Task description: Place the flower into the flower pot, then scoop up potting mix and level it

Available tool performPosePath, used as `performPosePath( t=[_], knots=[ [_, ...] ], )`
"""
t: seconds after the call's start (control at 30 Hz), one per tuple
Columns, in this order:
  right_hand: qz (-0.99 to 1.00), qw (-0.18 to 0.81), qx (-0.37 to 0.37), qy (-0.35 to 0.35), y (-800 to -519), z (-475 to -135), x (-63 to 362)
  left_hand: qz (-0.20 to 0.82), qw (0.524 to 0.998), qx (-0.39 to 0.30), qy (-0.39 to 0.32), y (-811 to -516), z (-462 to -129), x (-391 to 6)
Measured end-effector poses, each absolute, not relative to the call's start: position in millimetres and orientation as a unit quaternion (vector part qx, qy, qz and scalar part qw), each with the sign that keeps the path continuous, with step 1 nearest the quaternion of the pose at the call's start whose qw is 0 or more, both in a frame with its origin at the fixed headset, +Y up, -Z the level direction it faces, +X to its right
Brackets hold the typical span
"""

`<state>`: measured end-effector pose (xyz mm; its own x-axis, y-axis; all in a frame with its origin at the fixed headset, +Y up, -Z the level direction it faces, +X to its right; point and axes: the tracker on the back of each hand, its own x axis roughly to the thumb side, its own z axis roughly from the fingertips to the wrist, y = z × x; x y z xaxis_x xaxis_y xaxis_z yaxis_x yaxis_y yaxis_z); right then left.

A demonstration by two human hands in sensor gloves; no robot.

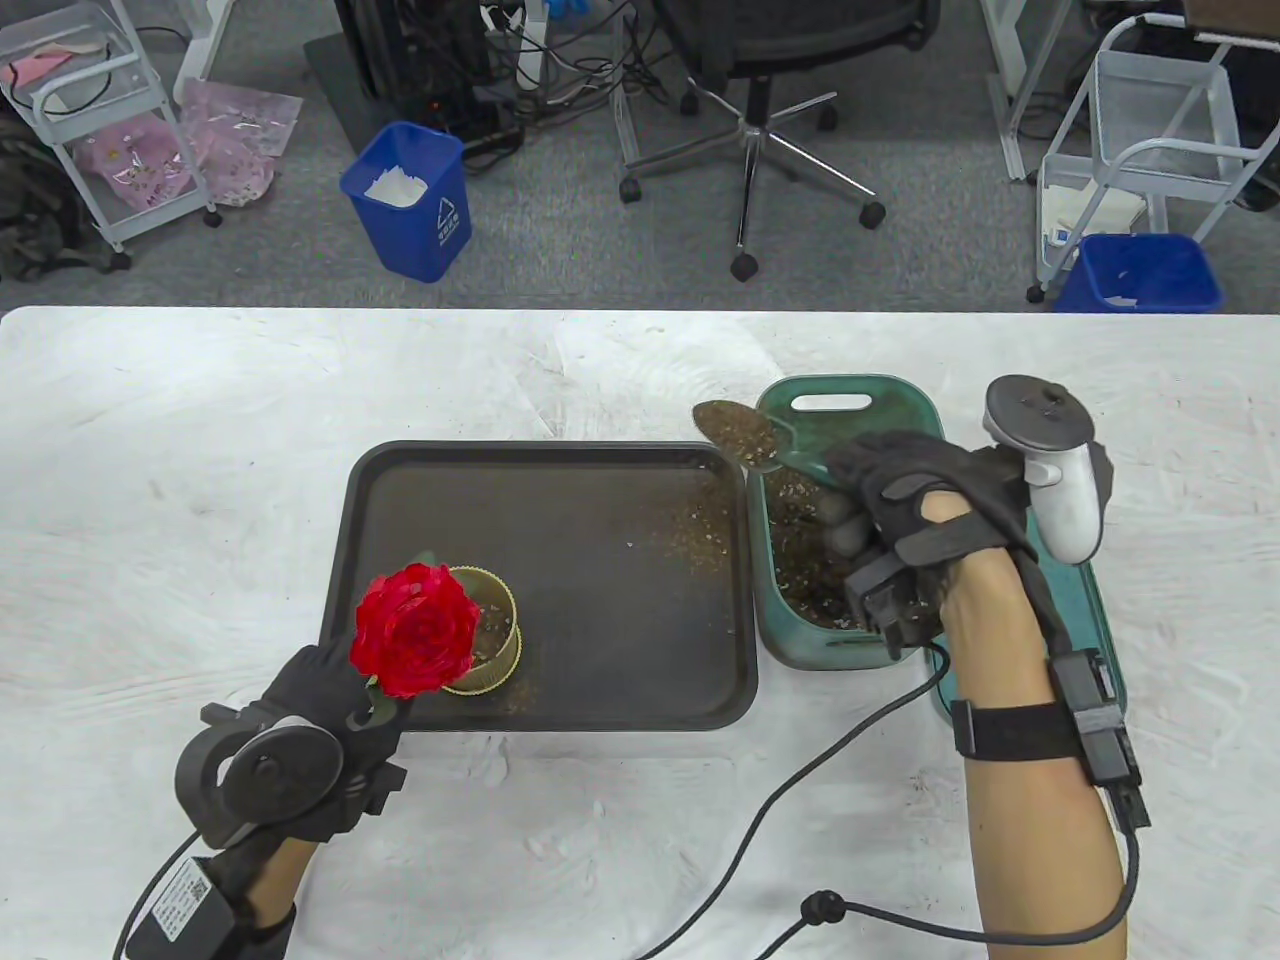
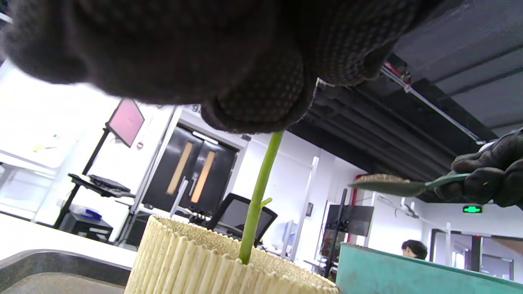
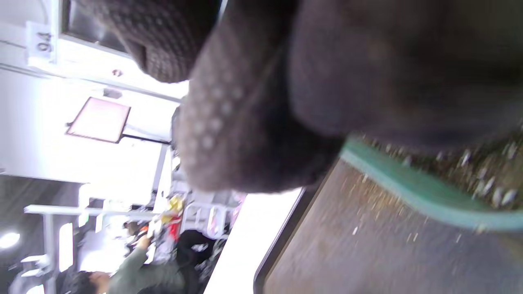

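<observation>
A red flower (image 1: 415,628) stands in a ribbed cream flower pot (image 1: 492,640) at the front left of a dark tray (image 1: 600,560). My left hand (image 1: 345,715) pinches the green stem (image 2: 261,183) just above the flower pot (image 2: 196,265). My right hand (image 1: 900,520) grips a green scoop (image 1: 745,435) heaped with potting mix, held above the left rim of the green tub (image 1: 780,610). From the left wrist, the loaded scoop (image 2: 388,185) hangs level at the right. Gloved fingers (image 3: 253,134) fill most of the right wrist view.
Potting mix lies in the tub (image 3: 408,192) and is scattered over the tray's right side (image 1: 700,520). A green lid (image 1: 1085,620) lies under the tub. A black cable (image 1: 800,780) runs across the white table in front. Blue bins and a chair stand beyond the table.
</observation>
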<state>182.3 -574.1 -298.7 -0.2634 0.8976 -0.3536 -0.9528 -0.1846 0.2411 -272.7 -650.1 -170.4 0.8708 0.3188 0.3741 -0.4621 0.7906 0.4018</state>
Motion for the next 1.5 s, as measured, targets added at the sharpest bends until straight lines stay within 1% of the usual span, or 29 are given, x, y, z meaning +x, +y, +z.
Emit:
performPosePath(
  t=[0.2, 0.33, 0.43, 0.53, 0.7, 0.73, 0.8, 0.9, 1.07, 1.17, 1.27, 1.4, 1.5],
  knots=[
    [0.734, 0.639, -0.011, 0.231, -603, -274, 124, 0.213, 0.935, 0.246, -0.143, -651, -171, -273],
    [0.732, 0.638, 0.014, 0.237, -626, -259, 85, 0.216, 0.935, 0.245, -0.14, -651, -171, -275],
    [0.748, 0.624, 0.023, 0.225, -647, -250, 56, 0.216, 0.935, 0.245, -0.137, -651, -172, -276],
    [0.765, 0.611, 0.023, 0.205, -662, -241, 37, 0.218, 0.935, 0.245, -0.137, -651, -172, -275],
    [0.782, 0.601, 0.015, 0.164, -680, -231, 20, 0.22, 0.934, 0.244, -0.14, -651, -172, -275],
    [0.789, 0.593, 0.023, 0.159, -681, -230, 18, 0.22, 0.934, 0.244, -0.141, -651, -172, -275],
    [0.805, 0.58, 0.024, 0.122, -683, -227, 13, 0.22, 0.934, 0.244, -0.141, -651, -172, -276],
    [0.827, 0.551, 0.058, 0.098, -685, -224, 6, 0.223, 0.933, 0.244, -0.141, -651, -172, -276],
    [0.856, 0.507, 0.089, 0.05, -691, -219, -4, 0.224, 0.933, 0.243, -0.14, -651, -172, -276],
    [0.875, 0.472, 0.111, 0.009, -692, -214, -9, 0.226, 0.933, 0.242, -0.139, -651, -172, -276],
    [0.895, 0.423, 0.138, -0.036, -693, -210, -15, 0.227, 0.933, 0.241, -0.139, -652, -173, -276],
    [0.909, 0.373, 0.17, -0.075, -696, -206, -22, 0.224, 0.934, 0.241, -0.142, -651, -172, -275],
    [0.923, 0.308, 0.202, -0.111, -701, -202, -29, 0.223, 0.934, 0.242, -0.143, -651, -172, -275]
  ],
)
